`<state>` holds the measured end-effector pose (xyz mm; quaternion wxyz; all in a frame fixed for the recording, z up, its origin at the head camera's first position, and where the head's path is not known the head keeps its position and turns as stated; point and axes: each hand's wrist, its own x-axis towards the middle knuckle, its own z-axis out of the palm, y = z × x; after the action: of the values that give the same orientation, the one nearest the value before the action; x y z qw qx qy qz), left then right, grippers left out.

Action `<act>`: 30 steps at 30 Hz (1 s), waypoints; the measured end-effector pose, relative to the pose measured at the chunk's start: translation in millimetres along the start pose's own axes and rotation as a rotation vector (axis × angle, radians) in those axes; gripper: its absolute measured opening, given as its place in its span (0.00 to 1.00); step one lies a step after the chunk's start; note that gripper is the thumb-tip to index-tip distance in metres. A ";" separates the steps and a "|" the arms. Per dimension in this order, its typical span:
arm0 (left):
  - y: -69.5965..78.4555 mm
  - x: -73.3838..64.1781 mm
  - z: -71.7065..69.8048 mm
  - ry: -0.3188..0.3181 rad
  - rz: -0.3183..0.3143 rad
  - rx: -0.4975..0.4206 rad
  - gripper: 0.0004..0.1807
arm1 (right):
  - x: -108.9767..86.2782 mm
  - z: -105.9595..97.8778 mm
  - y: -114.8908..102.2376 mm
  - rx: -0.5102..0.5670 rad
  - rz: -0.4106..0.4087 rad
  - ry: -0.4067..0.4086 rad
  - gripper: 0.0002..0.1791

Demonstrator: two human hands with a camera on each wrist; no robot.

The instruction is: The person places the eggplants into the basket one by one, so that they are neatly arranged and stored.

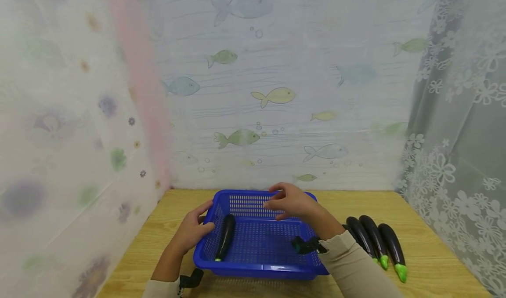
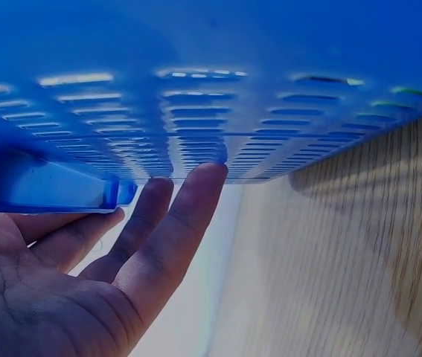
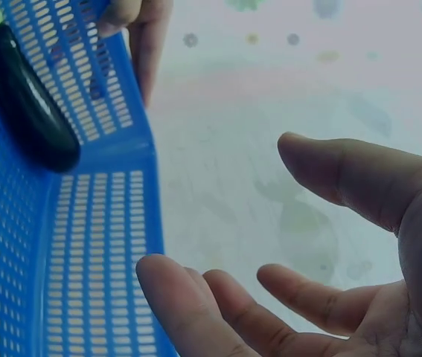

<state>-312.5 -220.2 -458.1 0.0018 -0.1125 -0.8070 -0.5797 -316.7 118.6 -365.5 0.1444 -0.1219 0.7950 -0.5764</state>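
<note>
A blue plastic basket (image 1: 261, 269) with slotted walls sits on the table. One dark eggplant (image 1: 226, 238) with a green stem end lies inside it, along the left wall. My left hand (image 1: 191, 230) holds the basket's left side, thumb over the rim; in the left wrist view its fingers (image 2: 173, 230) reach along the outside of the slotted wall. Above the basket's back right part hovers my right hand (image 1: 294, 203), fingers loosely bent and spread, with nothing in it. The right wrist view shows the thumb (image 3: 344, 175) well apart from the other fingers.
Several more eggplants (image 1: 373, 236) lie side by side on the wooden table (image 1: 431, 263), right of the basket and partly behind my right forearm. A fish-patterned curtain (image 1: 276, 126) hangs behind the table, with other curtains at the left and right.
</note>
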 end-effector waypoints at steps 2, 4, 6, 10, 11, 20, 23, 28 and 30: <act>0.8 0.1 0.2 -0.001 0.000 0.003 0.42 | -3.1 -5.8 2.9 0.009 -0.009 0.012 0.38; 1.3 0.1 0.5 -0.001 0.003 0.009 0.42 | -6.3 -12.1 5.9 0.013 -0.015 0.024 0.37; 1.4 0.0 0.9 -0.002 0.004 0.010 0.42 | -10.0 -18.6 8.7 0.010 -0.025 0.027 0.38; 1.3 -0.9 1.4 -0.002 0.003 0.002 0.41 | -19.4 -32.9 13.2 0.023 -0.034 0.038 0.38; 1.3 -1.1 1.5 -0.003 0.004 0.001 0.41 | -22.3 -36.4 13.8 0.026 -0.037 0.039 0.38; 2.1 -1.1 0.7 0.001 0.016 0.004 0.41 | -46.2 -65.4 18.2 -0.033 -0.051 0.094 0.39; 2.4 -1.5 0.3 -0.004 0.017 -0.003 0.41 | -53.1 -73.3 21.5 -0.055 -0.049 0.122 0.39; 2.0 -1.5 1.1 -0.007 0.011 -0.007 0.41 | -66.0 -83.4 29.5 -0.100 -0.037 0.157 0.40; 1.4 -1.1 1.5 -0.007 0.009 -0.007 0.41 | -71.4 -87.2 33.4 -0.107 -0.026 0.175 0.40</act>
<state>-311.0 -218.6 -457.4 0.0010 -0.1182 -0.8044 -0.5823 -283.5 231.3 -365.3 0.0601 -0.0889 0.8327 -0.5433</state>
